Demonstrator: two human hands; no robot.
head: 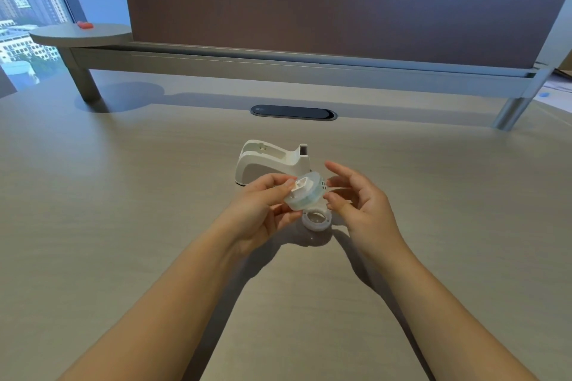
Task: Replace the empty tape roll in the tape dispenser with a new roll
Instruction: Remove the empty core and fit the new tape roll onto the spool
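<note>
A white tape dispenser point(272, 162) stands on the desk point(123, 195) with its roll cradle empty. My left hand point(263, 210) holds a clear tape roll point(308, 193) with a white hub pushed into its centre, just above the desk in front of the dispenser. My right hand point(359, 201) hovers beside the roll on its right, fingers spread; whether its fingertips touch the roll I cannot tell. Below the held roll a small white ring, the empty core point(317, 219), lies flat on the desk.
A dark oval cable grommet point(292, 112) sits behind the dispenser. A partition screen on a metal rail point(309, 68) runs across the back, with legs at left and right. A round side shelf point(83, 34) carries a small red object point(85, 25). Papers lie far right.
</note>
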